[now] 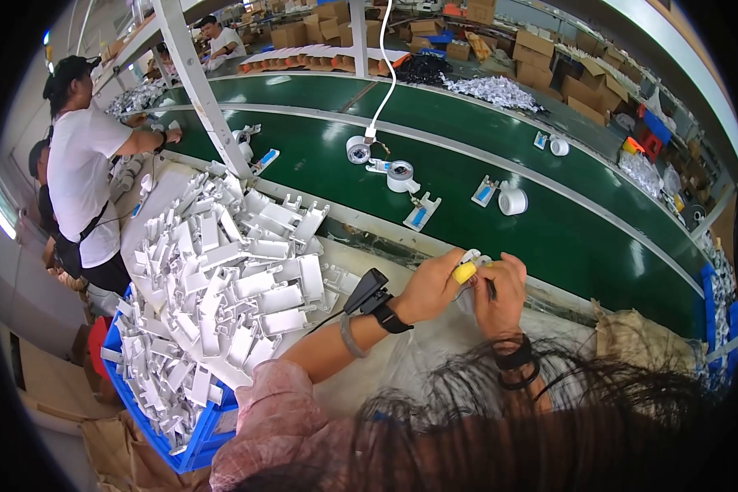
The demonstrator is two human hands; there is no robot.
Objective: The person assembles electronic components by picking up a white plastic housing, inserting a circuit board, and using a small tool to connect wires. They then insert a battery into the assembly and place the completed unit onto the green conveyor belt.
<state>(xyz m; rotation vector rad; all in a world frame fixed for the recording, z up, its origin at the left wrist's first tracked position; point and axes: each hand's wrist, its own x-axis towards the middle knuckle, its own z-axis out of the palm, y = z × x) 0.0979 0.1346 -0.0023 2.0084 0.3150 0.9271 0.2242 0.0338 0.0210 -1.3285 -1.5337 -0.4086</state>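
My left hand (430,289) and my right hand (500,297) come together over the bench edge beside the green belt. Their fingers are closed round a small white plastic part (470,257), mostly hidden by them. A yellow piece (464,272) shows at my left thumb; whether it is a finger cover or a separate item cannot be made out. To the left of my hands lies a big heap of white plastic housings (258,283). Some of them fill a blue bin (201,447) at the bench's near left.
On the green conveyor belt (582,238) lie white round parts (512,202) and flat pieces with blue strips (419,213). A white cable (389,78) hangs over it. A metal post (201,86) rises at left. A co-worker (86,164) stands there. Brown paper (644,336) lies at right.
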